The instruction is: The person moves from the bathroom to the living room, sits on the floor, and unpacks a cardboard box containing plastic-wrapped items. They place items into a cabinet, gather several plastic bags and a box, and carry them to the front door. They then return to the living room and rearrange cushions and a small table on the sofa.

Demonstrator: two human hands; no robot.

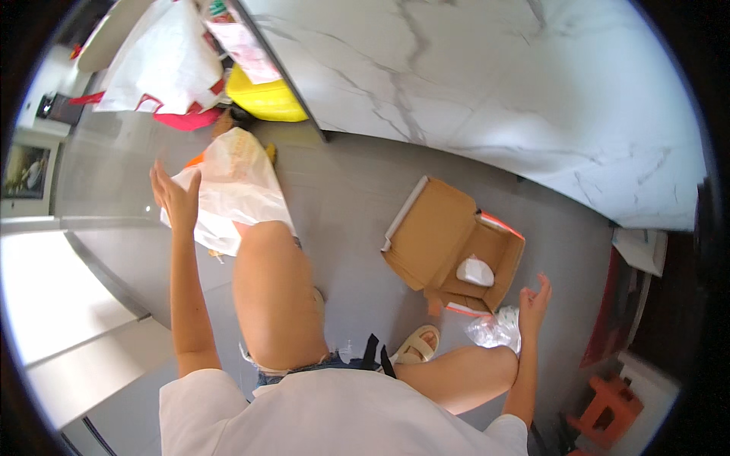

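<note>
My left hand (175,196) is raised with its fingers apart, holding nothing, over the left edge of a white plastic bag (245,182) on the floor. My right hand (535,297) is empty too, its fingers partly curled with gaps between them, beside my bent knee. Just left of that hand an open cardboard box (436,228) lies on the grey floor with its lid folded back. Inside the box sits a small white bundle (475,271). A crumpled clear plastic bag (495,329) lies between the box and my right knee.
A marble-patterned panel (456,74) spans the top. At upper left are a large white bag (162,62) with red trim and a yellow bag (265,97). An orange plastic stool (607,411) stands at lower right, a white cabinet (97,365) at lower left.
</note>
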